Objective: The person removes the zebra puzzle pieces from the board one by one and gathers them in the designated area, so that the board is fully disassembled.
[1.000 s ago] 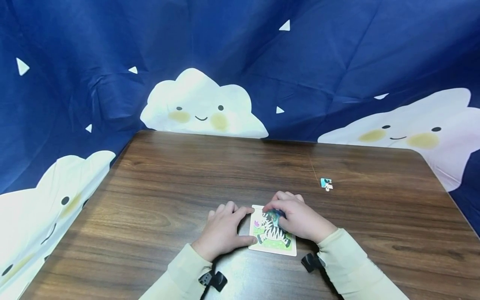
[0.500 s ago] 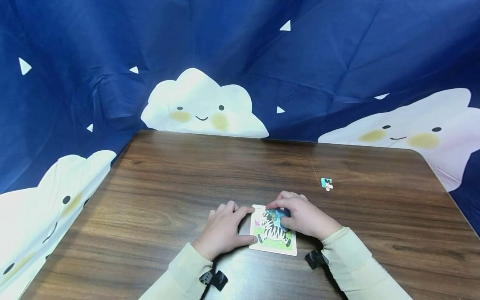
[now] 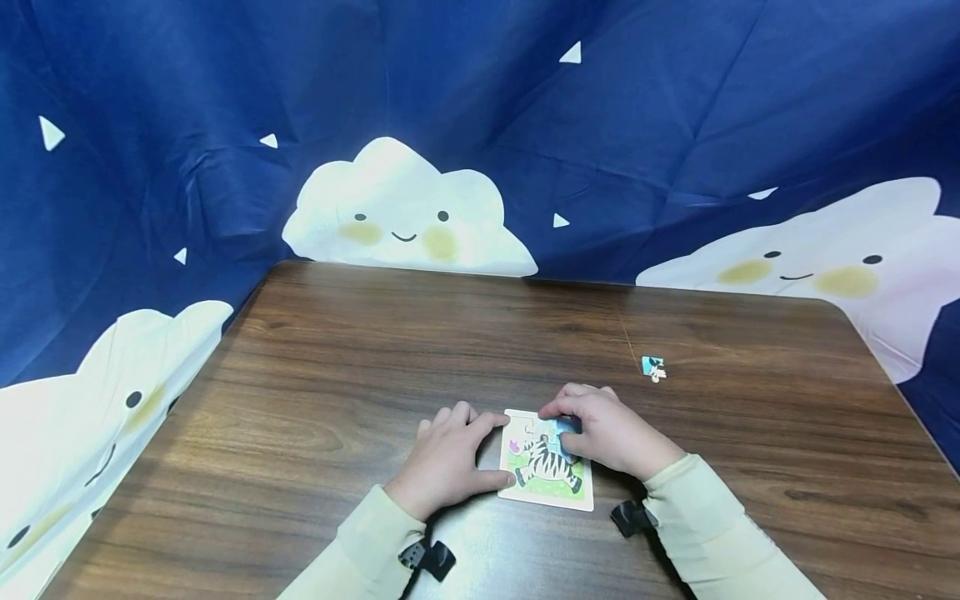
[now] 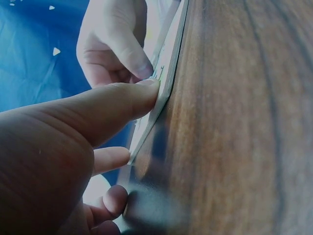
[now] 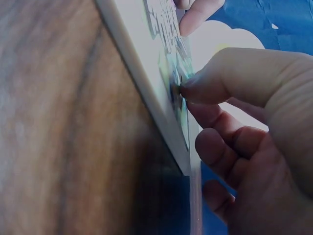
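A small zebra jigsaw puzzle in a pale-rimmed board [image 3: 546, 501] lies flat on the table, between the two hands. My left hand [image 3: 446, 467] rests on its left side, thumb on the lower left edge and index finger at the upper left corner. Over the upper right part, my right hand [image 3: 607, 435] pinches a blue puzzle piece [image 3: 553, 432] between thumb and index finger. That piece is partly hidden by the fingers, and I cannot tell whether it lies fully flat. In the right wrist view the thumb [image 5: 200, 88] touches the puzzle's surface.
Another loose puzzle piece [image 3: 653, 367], blue and white, lies on the brown wooden table [image 3: 375, 358] beyond the right hand. A blue curtain [image 3: 600, 125] with smiling clouds hangs along the table's far edge.
My right hand has shifted slightly to the right with the blue piece, and more of the puzzle's upper part shows. The left hand and the loose piece have stayed in place.
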`<state>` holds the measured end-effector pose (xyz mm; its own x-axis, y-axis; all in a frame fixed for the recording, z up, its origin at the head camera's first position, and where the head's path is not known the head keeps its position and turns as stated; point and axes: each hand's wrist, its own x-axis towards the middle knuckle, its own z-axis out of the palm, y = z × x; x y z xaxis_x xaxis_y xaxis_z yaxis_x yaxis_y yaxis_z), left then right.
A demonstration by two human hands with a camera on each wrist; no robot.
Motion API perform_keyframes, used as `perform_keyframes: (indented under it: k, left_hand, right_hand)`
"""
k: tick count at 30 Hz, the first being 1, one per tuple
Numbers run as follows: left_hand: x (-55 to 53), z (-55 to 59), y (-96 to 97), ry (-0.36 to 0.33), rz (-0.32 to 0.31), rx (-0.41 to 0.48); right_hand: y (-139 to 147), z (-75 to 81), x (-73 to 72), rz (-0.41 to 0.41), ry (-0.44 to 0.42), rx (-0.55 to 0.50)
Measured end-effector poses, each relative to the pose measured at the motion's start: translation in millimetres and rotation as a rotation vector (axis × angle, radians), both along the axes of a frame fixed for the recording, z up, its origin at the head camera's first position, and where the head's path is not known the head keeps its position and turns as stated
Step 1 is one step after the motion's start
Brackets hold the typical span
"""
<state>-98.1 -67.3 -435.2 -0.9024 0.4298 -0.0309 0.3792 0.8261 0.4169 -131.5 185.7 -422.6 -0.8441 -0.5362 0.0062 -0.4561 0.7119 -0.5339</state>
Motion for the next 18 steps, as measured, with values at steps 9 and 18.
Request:
perform_keyframes:
  k: [9,18]
  left_hand:
    - [0.9,1.5,0.2,0.01,0.0,0.011]
    - [0.7,1.2,0.3,0.0,0.003,0.012]
  right_hand:
    - [2.5,-2.8,-1.5,-0.012,0.08,-0.064]
    - [7.7,-0.9,-4.8,-0.045,0.002,-0.147]
